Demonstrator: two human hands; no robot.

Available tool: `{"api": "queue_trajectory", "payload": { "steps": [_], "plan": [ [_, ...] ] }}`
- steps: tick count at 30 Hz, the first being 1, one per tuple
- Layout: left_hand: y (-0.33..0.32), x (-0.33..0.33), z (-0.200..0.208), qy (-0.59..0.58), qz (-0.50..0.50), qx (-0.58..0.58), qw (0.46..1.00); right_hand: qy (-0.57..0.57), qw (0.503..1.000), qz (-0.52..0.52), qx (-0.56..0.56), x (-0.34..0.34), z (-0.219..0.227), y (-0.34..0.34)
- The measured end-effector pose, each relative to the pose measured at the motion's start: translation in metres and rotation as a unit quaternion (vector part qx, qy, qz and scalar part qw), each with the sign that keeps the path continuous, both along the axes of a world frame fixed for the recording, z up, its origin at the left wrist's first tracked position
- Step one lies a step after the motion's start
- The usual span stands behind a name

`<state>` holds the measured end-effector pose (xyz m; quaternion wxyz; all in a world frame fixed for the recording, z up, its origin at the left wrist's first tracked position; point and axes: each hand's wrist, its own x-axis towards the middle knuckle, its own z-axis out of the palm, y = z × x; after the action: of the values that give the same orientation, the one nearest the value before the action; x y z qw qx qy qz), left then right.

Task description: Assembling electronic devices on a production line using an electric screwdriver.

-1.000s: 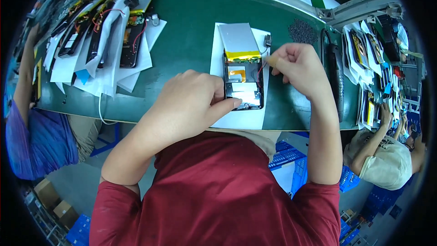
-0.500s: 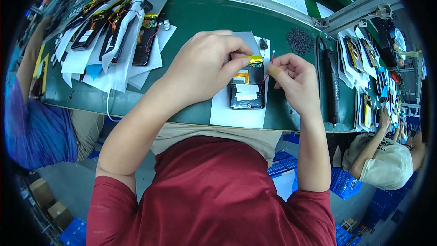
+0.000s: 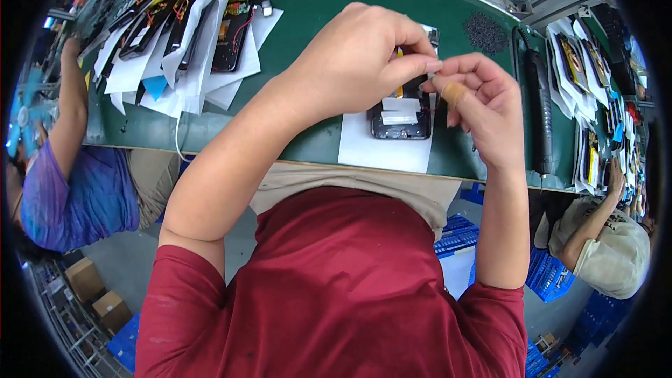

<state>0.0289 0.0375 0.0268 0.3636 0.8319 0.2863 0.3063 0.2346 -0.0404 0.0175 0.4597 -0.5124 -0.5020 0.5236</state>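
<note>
An opened black phone (image 3: 400, 128) lies on a white paper sheet (image 3: 355, 145) in front of me, with pale strips across its lower part. My left hand (image 3: 381, 52) hovers over the phone's upper part, thumb and forefinger pinched together. From the right, my right hand (image 3: 484, 101) meets it, its fingertips closed against the left ones. A tan bandage (image 3: 453, 92) wraps a finger of the right hand. Whatever the fingertips pinch is too small or hidden to make out. Both hands cover most of the phone's top half.
Opened phones (image 3: 231, 45) interleaved with paper sheets stand at the left. A pile of small black pieces (image 3: 485, 33) and a black electric screwdriver (image 3: 537, 101) lie to the right. Beyond is another stack of phones and papers (image 3: 570, 73). People work on both sides.
My hands have come together above the phone; before, they were apart, the left at the yellow-taped top edge and the right pinching a thin red wire. The whole view has shifted slightly.
</note>
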Motion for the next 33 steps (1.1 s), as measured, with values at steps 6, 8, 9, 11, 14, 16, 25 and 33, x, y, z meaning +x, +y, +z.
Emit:
{"api": "queue_trajectory", "payload": {
  "steps": [6,8,9,11,14,16,25,33],
  "plan": [
    [0.003,-0.004,-0.012,-0.004,0.001,-0.105,0.994,-0.019,0.999,-0.026,0.020,-0.003,-0.007,0.002],
    [0.002,-0.003,-0.011,0.002,0.003,-0.100,0.995,-0.018,0.999,-0.025,0.024,-0.003,-0.008,0.002],
    [0.002,-0.003,-0.011,0.007,0.005,-0.092,0.996,-0.018,0.999,-0.026,0.021,-0.003,-0.007,0.001],
    [0.002,-0.003,-0.013,-0.004,0.001,-0.089,0.996,-0.020,1.000,-0.020,0.008,-0.002,-0.005,0.001],
    [0.001,-0.002,-0.014,-0.014,-0.001,-0.085,0.996,-0.030,1.000,-0.006,0.004,0.002,-0.005,0.001],
    [0.000,-0.002,-0.014,-0.012,0.000,-0.084,0.996,-0.040,0.999,-0.002,0.002,0.004,-0.004,0.001],
    [-0.005,-0.007,0.009,0.084,0.008,-0.076,0.993,-0.094,0.995,0.026,-0.023,0.022,-0.001,0.015],
    [0.020,-0.025,-0.019,0.135,0.072,0.131,0.979,-0.333,0.919,0.193,-0.080,0.050,0.007,0.067]
  ]
}}
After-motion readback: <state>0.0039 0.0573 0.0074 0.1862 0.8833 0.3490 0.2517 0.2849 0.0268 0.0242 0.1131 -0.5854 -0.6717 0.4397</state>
